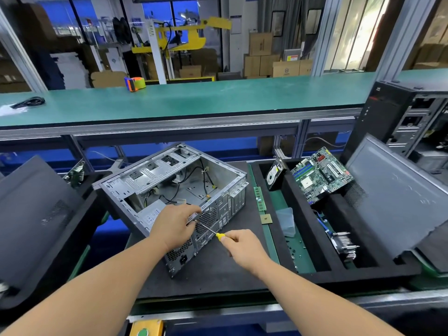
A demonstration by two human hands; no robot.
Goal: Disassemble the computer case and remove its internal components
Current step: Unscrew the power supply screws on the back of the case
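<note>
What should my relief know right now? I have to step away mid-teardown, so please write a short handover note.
Left hand grips the rear top edge of the computer case, steadying it. Right hand holds the yellow-handled screwdriver, tip at the rear panel near the fan grille.
Done: side panel off; motherboard and hard drive in the foam tray; RAM stick and CPU lie beside the case.
Left: power supply and cables still inside; finish the rear screws first.

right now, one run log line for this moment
step: unscrewing rear panel | right hand: holds screwdriver | left hand: grips computer case edge | motherboard: already out, in tray
</note>
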